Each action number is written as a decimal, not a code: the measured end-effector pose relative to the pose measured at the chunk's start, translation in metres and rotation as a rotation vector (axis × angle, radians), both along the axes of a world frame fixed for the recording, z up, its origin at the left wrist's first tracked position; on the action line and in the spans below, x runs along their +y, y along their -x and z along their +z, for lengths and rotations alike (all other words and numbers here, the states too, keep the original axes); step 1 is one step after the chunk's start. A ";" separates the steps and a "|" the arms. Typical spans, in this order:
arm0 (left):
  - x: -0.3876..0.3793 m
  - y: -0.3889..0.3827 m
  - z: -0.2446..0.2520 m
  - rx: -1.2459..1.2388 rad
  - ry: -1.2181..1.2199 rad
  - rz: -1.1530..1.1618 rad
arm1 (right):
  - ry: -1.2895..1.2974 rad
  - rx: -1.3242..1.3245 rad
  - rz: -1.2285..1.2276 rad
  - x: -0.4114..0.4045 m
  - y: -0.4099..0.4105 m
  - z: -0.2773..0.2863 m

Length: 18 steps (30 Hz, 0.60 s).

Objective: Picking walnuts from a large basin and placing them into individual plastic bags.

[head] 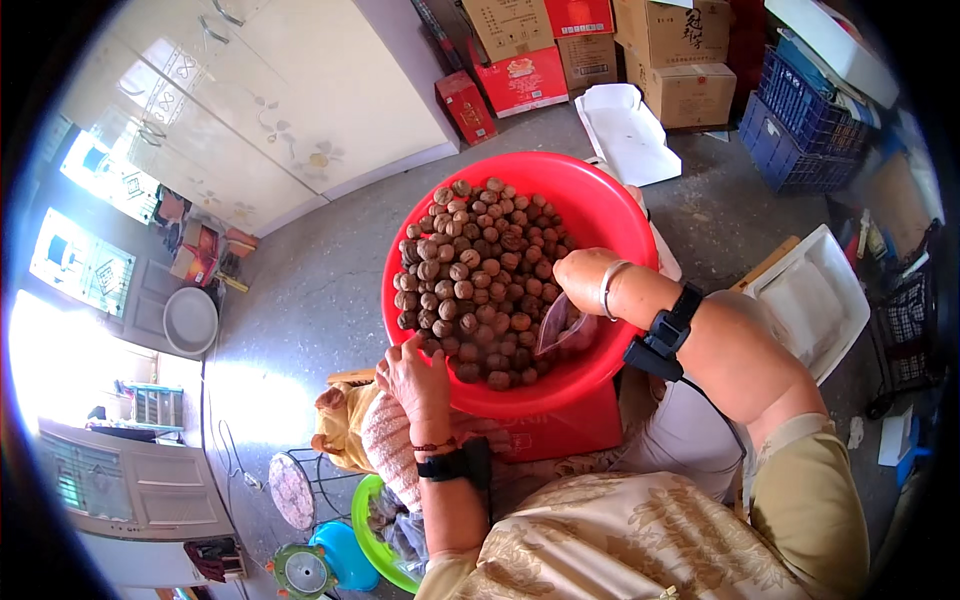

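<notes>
A large red plastic basin point(600, 191) stands before me, heaped with brown walnuts in their shells point(480, 262). Over its right side, my right hand point(589, 281) is closed on a clear plastic bag point(564, 330), which hangs down inside against the nuts and the red wall. My left hand point(416, 379) lies at the near left rim. Its fingertips reach the walnuts at the edge; whether they grip a nut or the rim I cannot tell. Under the basin shows a red box point(559, 431).
A pink towel point(386, 442) and a yellow plush item point(341, 424) lie left of the basin. Nearby stand a green basin point(364, 517), a blue container point(349, 555) and a round stool point(292, 491). White foam trays point(630, 135), cartons point(690, 94) and blue crates point(795, 142) occupy the far and right floor.
</notes>
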State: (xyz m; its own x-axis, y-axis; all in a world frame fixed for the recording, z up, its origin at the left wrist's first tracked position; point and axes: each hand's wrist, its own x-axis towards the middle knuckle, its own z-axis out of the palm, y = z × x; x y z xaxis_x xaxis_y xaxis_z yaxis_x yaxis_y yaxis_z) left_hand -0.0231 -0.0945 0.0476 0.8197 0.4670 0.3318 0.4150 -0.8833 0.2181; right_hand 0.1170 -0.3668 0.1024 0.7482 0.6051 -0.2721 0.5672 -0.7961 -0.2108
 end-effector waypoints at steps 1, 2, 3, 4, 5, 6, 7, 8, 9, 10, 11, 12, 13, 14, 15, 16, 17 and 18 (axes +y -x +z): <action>0.001 0.000 -0.001 0.055 -0.017 0.032 | 0.006 0.004 -0.001 0.000 0.000 0.000; 0.003 0.000 -0.002 0.054 -0.017 0.033 | 0.013 0.009 -0.002 0.001 0.000 0.000; 0.003 0.000 -0.004 0.055 -0.018 0.027 | 0.014 0.009 -0.003 0.001 0.000 0.000; 0.004 0.000 -0.005 0.056 -0.019 0.020 | 0.015 0.012 -0.004 0.000 0.000 0.000; 0.003 0.000 -0.005 0.057 -0.018 0.019 | 0.016 0.014 -0.006 0.000 0.000 -0.001; 0.003 0.000 -0.005 0.026 -0.036 0.015 | 0.016 0.014 -0.008 0.000 -0.001 -0.002; 0.002 -0.001 -0.006 -0.005 -0.055 0.011 | 0.023 0.006 -0.002 -0.001 -0.002 -0.004; 0.001 -0.001 -0.005 -0.005 -0.053 0.008 | 0.030 -0.002 0.003 -0.002 -0.003 -0.005; 0.000 -0.001 -0.005 -0.066 -0.024 0.004 | 0.031 -0.001 0.002 -0.002 -0.003 -0.005; -0.001 -0.001 -0.004 -0.126 0.007 -0.001 | 0.024 -0.005 0.010 -0.002 -0.003 -0.004; -0.003 -0.001 -0.002 -0.124 0.009 -0.004 | 0.017 -0.009 0.018 -0.001 -0.002 -0.004; -0.006 -0.002 -0.001 -0.172 0.037 -0.030 | 0.022 -0.006 0.013 -0.001 -0.001 -0.002; -0.010 -0.003 0.001 -0.220 0.064 -0.055 | 0.020 0.003 0.015 0.001 0.000 0.000; -0.016 -0.004 0.004 -0.220 0.121 -0.081 | 0.018 0.012 0.017 0.002 0.000 0.001; -0.023 -0.006 0.009 -0.219 0.127 -0.088 | 0.023 0.012 0.009 0.003 0.000 0.003; -0.032 -0.008 0.013 -0.250 0.146 -0.174 | 0.031 0.018 0.020 0.003 0.000 0.005; -0.039 -0.010 0.014 -0.280 0.166 -0.258 | 0.039 0.025 0.030 0.002 0.000 0.006; -0.045 -0.013 0.015 -0.281 0.164 -0.324 | 0.025 0.027 0.020 0.001 0.000 0.004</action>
State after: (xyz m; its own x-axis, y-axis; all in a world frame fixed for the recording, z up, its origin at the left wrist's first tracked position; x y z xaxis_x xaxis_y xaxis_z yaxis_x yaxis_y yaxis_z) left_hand -0.0098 -0.1395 0.0621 0.8211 0.2662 0.5050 0.0281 -0.9024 0.4300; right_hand 0.1172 -0.3661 0.1067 0.7281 0.6128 -0.3072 0.5778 -0.7898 -0.2061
